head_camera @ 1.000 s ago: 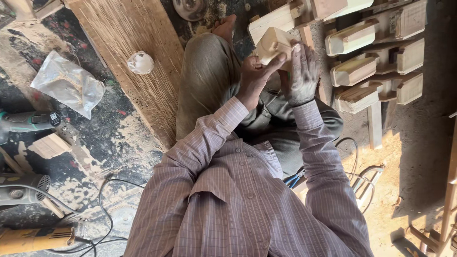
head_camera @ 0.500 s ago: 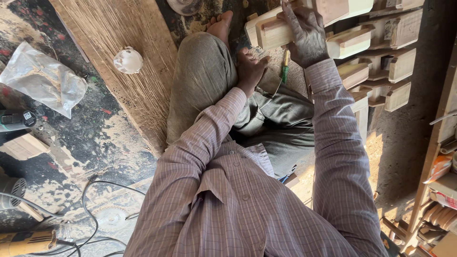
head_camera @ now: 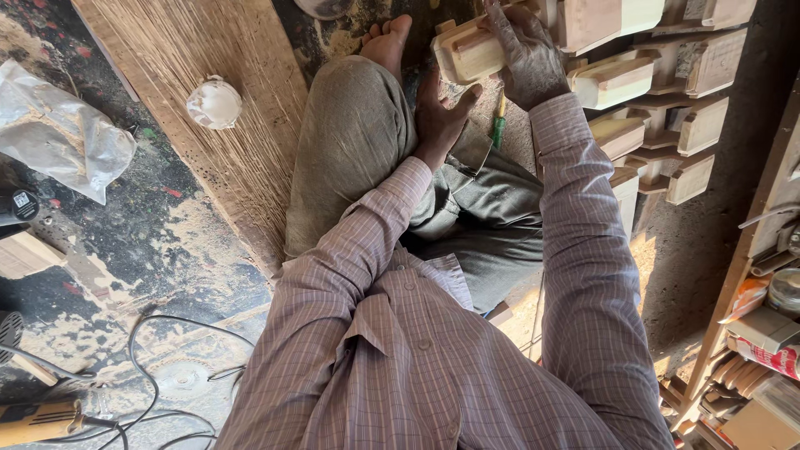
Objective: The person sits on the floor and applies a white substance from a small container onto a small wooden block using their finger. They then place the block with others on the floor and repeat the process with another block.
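The pale carved wooden block (head_camera: 468, 52) is what we are gripping from above in the right hand (head_camera: 527, 52), keeping the spread left hand (head_camera: 439, 117) underneath for support.

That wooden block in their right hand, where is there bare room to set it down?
Free: the wide plank around the white wad, and the dusty floor between plank and cables. Crowded: stacked wooden pieces right of the right hand holding the wooden block.
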Available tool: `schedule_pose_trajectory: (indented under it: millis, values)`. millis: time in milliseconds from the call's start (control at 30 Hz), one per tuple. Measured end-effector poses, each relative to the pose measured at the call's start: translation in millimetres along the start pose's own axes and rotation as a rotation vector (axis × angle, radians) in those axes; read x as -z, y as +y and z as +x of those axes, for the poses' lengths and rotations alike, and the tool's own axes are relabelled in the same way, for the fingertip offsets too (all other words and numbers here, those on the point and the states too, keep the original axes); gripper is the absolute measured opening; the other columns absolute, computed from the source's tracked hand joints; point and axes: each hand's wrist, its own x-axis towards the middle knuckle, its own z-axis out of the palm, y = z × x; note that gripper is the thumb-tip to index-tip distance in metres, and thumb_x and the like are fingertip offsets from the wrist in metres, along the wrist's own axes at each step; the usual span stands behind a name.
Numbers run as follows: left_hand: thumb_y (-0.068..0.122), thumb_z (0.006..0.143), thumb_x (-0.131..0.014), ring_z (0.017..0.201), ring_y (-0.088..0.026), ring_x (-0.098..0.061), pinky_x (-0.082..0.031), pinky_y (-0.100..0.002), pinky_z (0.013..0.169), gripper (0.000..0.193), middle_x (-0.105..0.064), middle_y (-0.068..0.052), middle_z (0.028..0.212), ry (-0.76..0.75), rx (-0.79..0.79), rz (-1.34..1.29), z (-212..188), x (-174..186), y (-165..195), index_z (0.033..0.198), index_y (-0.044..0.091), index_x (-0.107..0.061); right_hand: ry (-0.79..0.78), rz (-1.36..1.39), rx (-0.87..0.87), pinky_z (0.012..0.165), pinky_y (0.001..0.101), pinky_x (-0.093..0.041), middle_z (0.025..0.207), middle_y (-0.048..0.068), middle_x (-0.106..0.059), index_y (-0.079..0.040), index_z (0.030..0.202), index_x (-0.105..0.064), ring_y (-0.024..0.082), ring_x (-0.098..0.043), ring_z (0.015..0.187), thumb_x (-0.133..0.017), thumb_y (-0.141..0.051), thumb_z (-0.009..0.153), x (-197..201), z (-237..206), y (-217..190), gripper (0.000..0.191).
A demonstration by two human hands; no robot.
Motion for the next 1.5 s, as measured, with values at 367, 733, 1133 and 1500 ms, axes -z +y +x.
schedule_pose_trajectory:
  millis: [367,733,1133,1500]
  values:
    - [0.048,0.09,-0.074,0.137,-0.038,-0.053,-0.055,-0.056,0.103,0.076,-0.052,-0.023,0.145,0.02,-0.03,-0.042,2,-2,-5,0.148,0.006,-0.047,-0.013,0.076,-0.027,0.107,0.0437,-0.059,0.145,0.006,-0.065,-0.018,0.171,-0.021,0.034,-0.058,0.136,-0.08,0.006,0.079,-6,4,5,0.113]
    - [0.054,0.092,-0.07,0.144,-0.048,-0.044,-0.052,-0.06,0.107,0.091,-0.041,-0.032,0.155,-0.008,-0.009,-0.045,4,-4,-5,0.158,0.001,-0.035,0.004,-0.017,-0.015,0.1,0.0429,-0.06,0.142,0.008,-0.066,-0.019,0.17,-0.025,0.032,-0.061,0.134,-0.083,0.001,0.084,-9,5,5,0.106]
    - [0.028,0.093,-0.079,0.151,-0.045,-0.039,-0.041,-0.057,0.121,0.086,-0.041,-0.032,0.157,-0.035,-0.033,-0.181,6,-7,-14,0.158,-0.001,-0.031,-0.06,-0.057,-0.02,0.109,0.0514,-0.05,0.127,0.017,-0.07,-0.011,0.166,-0.036,0.036,-0.065,0.123,-0.088,-0.01,0.083,-9,-2,14,0.099]
    - [0.023,0.095,-0.074,0.148,-0.039,-0.045,-0.049,-0.054,0.116,0.078,-0.04,-0.025,0.16,-0.04,-0.055,-0.08,5,-6,-7,0.159,0.001,-0.034,-0.171,0.152,-0.133,0.086,0.0487,-0.059,0.121,0.018,-0.072,-0.012,0.165,-0.04,0.038,-0.073,0.102,-0.08,-0.005,0.093,5,9,9,0.083]
